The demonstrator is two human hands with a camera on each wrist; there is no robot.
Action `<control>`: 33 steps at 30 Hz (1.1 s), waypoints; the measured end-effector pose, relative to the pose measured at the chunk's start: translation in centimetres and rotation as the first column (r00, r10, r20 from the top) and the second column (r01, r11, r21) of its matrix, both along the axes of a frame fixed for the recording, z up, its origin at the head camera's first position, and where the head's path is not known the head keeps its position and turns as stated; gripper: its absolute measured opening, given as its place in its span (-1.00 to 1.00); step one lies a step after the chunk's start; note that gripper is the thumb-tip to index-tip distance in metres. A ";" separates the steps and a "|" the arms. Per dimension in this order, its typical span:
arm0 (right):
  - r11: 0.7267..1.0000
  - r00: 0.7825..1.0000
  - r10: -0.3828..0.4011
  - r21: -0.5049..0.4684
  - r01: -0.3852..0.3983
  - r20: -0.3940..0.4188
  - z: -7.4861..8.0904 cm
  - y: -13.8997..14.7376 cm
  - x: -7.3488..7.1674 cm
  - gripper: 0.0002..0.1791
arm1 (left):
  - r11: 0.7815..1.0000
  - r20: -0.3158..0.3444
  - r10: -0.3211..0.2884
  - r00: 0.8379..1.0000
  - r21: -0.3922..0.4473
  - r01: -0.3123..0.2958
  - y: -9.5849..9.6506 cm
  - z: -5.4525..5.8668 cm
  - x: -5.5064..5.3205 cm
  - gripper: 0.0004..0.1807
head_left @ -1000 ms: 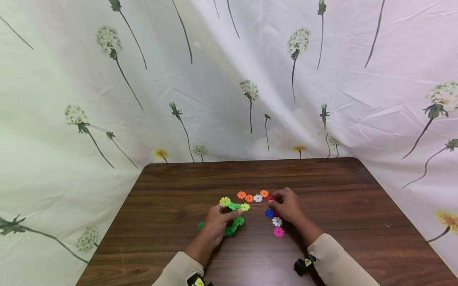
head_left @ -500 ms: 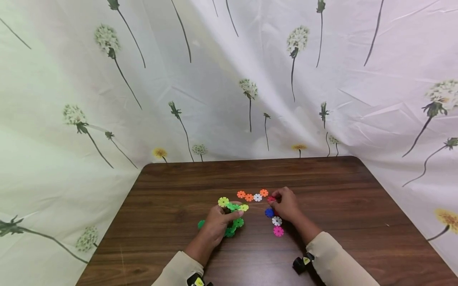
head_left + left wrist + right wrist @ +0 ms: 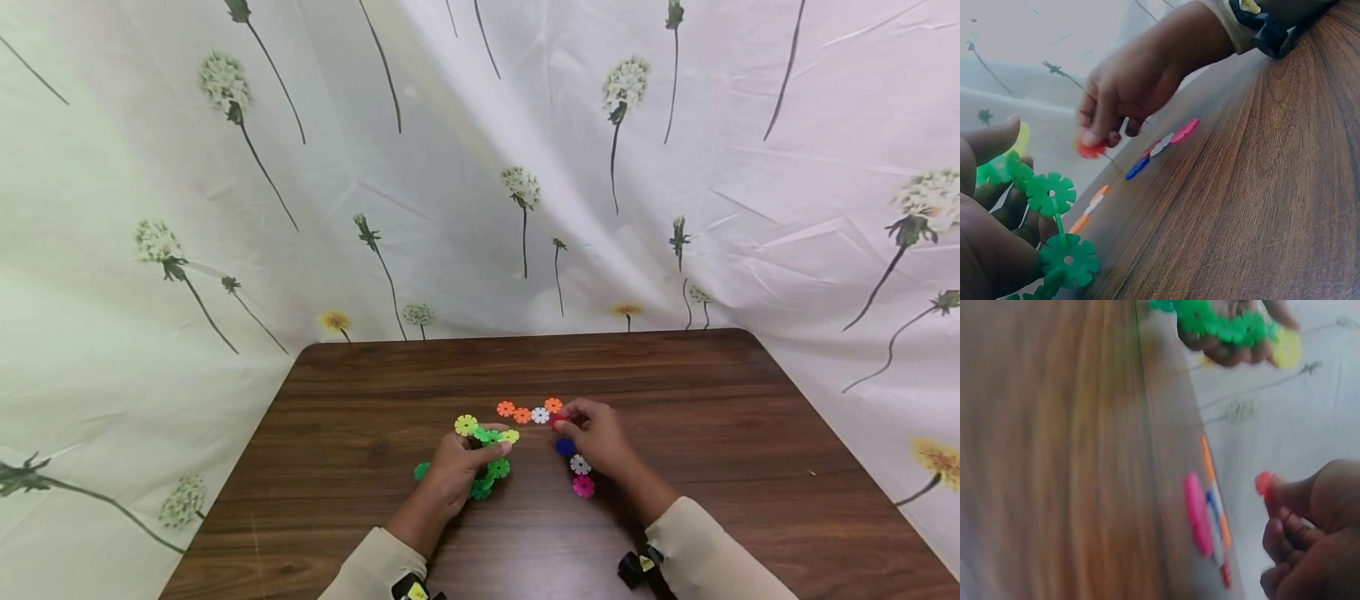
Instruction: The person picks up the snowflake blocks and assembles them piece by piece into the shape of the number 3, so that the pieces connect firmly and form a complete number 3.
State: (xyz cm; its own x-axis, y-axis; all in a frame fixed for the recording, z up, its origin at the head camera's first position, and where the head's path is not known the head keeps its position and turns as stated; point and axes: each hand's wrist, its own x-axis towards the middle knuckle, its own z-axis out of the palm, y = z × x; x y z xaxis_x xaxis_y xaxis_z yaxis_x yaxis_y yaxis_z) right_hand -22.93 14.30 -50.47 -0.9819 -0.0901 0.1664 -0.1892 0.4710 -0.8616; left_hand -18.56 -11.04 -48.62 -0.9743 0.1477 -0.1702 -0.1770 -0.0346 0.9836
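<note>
My left hand point(image 3: 452, 473) holds a linked chain of notched plastic discs, mostly green with yellow ones at the upper end. A green disc point(image 3: 1051, 195) of this chain shows its slotted rim in the left wrist view, and a yellow disc point(image 3: 466, 425) sticks up past the fingers. Between thumb and fingertips, my right hand point(image 3: 602, 440) pinches a red disc point(image 3: 1265, 483), raised off the table in the left wrist view. Below that hand lie a blue disc point(image 3: 565, 447), a white disc point(image 3: 580, 464) and a pink disc point(image 3: 583, 486).
Beyond the hands, orange discs point(image 3: 506, 409) and another white disc point(image 3: 540, 415) lie in a row. A second red disc point(image 3: 1151, 147) rests by the blue one. The wooden table point(image 3: 360, 392) ends at a flower-printed cloth point(image 3: 450, 208) behind.
My right hand has shifted slightly left with the red disc, from the table towards the left hand. The left hand and its chain have barely moved.
</note>
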 end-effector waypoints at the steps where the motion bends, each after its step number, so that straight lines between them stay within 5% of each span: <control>1: 0.999 0.999 0.033 -0.018 -0.034 -0.011 0.3 -0.2 0.4 -0.92 | 1.000 -0.001 -0.001 1.000 0.001 0.001 0.0 0.0 0.0 -0.63; 7: 0.978 0.983 0.180 -0.104 -0.182 -0.026 1.7 -1.5 1.9 -0.84 | 1.000 -0.002 -0.006 1.000 -0.004 0.006 0.1 -0.2 -0.1 -0.63; 16: 0.939 0.955 0.295 -0.195 -0.285 0.021 2.5 -2.1 2.9 -0.79 | 0.999 -0.011 -0.034 0.999 -0.003 0.034 0.0 -0.2 -0.1 -0.60; 33: 0.930 0.956 0.292 -0.235 -0.282 0.009 3.0 -2.8 3.8 -0.86 | 0.999 -0.008 -0.034 0.999 0.004 0.034 -0.1 -0.3 -0.3 -0.61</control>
State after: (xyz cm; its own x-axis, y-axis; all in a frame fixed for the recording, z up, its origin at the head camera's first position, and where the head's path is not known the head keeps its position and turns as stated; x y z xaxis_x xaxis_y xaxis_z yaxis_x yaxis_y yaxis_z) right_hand -19.13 11.55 -47.47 -0.9266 -0.3332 0.1744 -0.2478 0.1919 -0.9496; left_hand -18.84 -11.12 -48.96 -0.9700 0.1818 -0.1614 -0.1700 -0.0328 0.9849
